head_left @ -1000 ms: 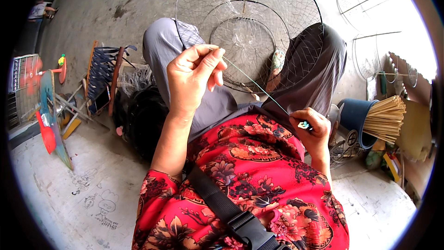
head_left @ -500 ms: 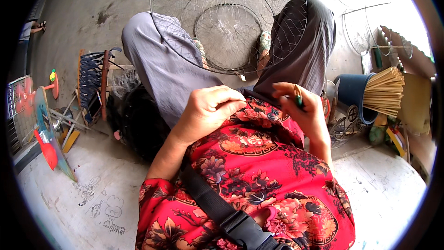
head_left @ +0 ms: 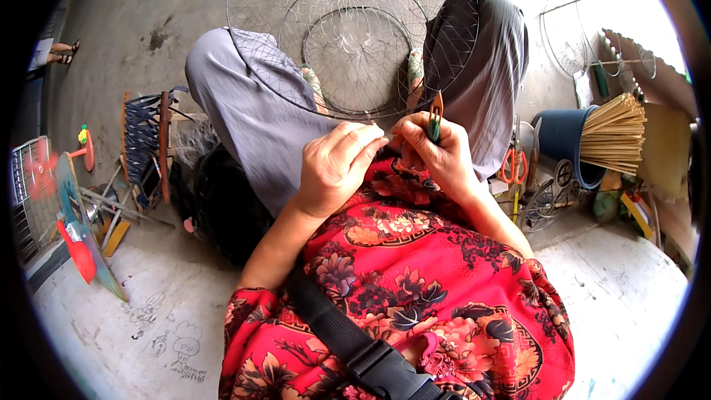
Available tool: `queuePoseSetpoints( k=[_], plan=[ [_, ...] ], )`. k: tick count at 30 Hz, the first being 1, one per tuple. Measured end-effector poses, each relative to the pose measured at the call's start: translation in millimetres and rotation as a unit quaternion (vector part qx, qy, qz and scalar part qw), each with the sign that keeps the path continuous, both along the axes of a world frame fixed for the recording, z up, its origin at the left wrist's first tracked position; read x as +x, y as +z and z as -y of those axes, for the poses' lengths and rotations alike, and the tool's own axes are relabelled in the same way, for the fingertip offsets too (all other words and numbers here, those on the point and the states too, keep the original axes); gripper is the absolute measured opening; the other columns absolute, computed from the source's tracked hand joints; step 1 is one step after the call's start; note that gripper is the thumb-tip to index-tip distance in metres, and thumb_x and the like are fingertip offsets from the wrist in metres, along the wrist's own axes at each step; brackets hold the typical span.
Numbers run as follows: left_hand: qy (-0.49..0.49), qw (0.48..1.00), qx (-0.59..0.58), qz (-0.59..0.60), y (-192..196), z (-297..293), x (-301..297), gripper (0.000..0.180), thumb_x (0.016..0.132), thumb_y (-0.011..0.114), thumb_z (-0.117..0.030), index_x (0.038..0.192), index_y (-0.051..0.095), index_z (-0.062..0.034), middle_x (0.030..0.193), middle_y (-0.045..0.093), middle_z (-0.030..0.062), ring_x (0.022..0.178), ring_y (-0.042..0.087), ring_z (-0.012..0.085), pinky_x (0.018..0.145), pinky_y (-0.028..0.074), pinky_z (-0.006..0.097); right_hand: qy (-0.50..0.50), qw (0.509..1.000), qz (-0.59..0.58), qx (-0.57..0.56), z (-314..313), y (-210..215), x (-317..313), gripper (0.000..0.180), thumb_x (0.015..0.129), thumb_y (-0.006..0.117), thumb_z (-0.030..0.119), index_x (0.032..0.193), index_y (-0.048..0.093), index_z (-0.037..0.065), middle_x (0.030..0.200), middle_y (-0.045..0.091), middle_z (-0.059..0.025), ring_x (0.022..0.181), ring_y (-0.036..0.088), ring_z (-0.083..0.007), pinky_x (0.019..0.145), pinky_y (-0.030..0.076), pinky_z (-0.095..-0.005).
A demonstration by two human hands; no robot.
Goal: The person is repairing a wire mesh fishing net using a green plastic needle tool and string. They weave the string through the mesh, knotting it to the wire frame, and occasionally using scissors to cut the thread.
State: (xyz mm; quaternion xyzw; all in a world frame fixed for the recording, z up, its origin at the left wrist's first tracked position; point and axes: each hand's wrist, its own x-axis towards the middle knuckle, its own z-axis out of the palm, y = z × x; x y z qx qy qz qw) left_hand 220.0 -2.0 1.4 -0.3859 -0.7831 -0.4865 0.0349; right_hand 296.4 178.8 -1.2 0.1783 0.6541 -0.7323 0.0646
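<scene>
My left hand (head_left: 337,164) pinches thumb and forefinger together in front of my lap; what lies between the tips is too fine to make out. Close beside those tips, my right hand (head_left: 435,147) is closed around a netting shuttle (head_left: 435,115). The shuttle has a brown pointed tip and green thread wound on it, and it sticks up out of the fist. Between my knees stands a round net trap (head_left: 358,43) of dark wire hoops and thin mesh, with pale loose threads inside. Its near rim lies just beyond my hands.
At right, a blue bucket (head_left: 554,137) holds many thin wooden sticks (head_left: 611,135); orange-handled scissors (head_left: 513,166) hang beside it. More wire hoops (head_left: 566,41) stand at the upper right. A black bag (head_left: 231,204) and a strap-woven folding seat (head_left: 143,135) lie left. Another person's feet (head_left: 65,53) show far left.
My right hand has moved left and closed in beside the left fingertips, its fingers now bent tighter and the shuttle turned upright. The left hand keeps its pinch.
</scene>
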Motion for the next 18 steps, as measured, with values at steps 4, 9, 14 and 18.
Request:
queuePoseSetpoints(
  k=[4, 9, 14, 18],
  plan=[
    [-0.024, 0.998, 0.012, -0.058, -5, 9, 5, 0.028, 0.078, 0.08, 0.002, 0.102, 0.067, -0.0039, 0.096, 0.069, 0.0113, 0.073, 0.069, 0.0252, 0.061, 0.055, 0.033, -0.085, 0.989, 0.037, -0.114, -1, -15, -2, 0.031, 0.107, 0.05, 0.03, 0.105, 0.063, 0.001, 0.084, 0.069, -0.0053, 0.054, 0.06, -0.0081, 0.045, 0.043, -0.0206],
    [-0.008, 0.996, 0.006, -0.092, -8, -1, 1, 0.028, 0.078, 0.08, 0.001, 0.101, 0.067, -0.0048, 0.108, 0.068, 0.0142, 0.077, 0.07, 0.0248, 0.061, 0.055, 0.035, -0.167, 0.97, -0.026, -0.175, -2, -21, -13, 0.027, 0.106, 0.052, 0.029, 0.1, 0.059, 0.004, 0.078, 0.067, -0.0071, 0.051, 0.057, -0.0118, 0.043, 0.042, -0.0235],
    [0.043, 0.996, -0.043, -0.062, -3, -24, -7, 0.016, 0.085, 0.075, -0.004, 0.097, 0.064, -0.0036, 0.102, 0.071, 0.0095, 0.078, 0.07, 0.0284, 0.066, 0.056, 0.034, -0.176, 0.964, -0.042, -0.196, -7, -13, -22, 0.029, 0.104, 0.058, 0.03, 0.093, 0.06, 0.003, 0.073, 0.064, -0.006, 0.051, 0.057, -0.0118, 0.042, 0.041, -0.0244],
    [0.071, 0.995, -0.032, -0.059, 0, -25, -14, 0.019, 0.083, 0.075, -0.004, 0.096, 0.063, -0.0085, 0.094, 0.066, 0.0057, 0.07, 0.068, 0.0262, 0.058, 0.053, 0.035, -0.208, 0.948, -0.039, -0.239, -14, -9, -27, 0.027, 0.102, 0.06, 0.026, 0.091, 0.06, 0.002, 0.068, 0.061, -0.0059, 0.046, 0.053, -0.0128, 0.041, 0.038, -0.026]
  ],
)
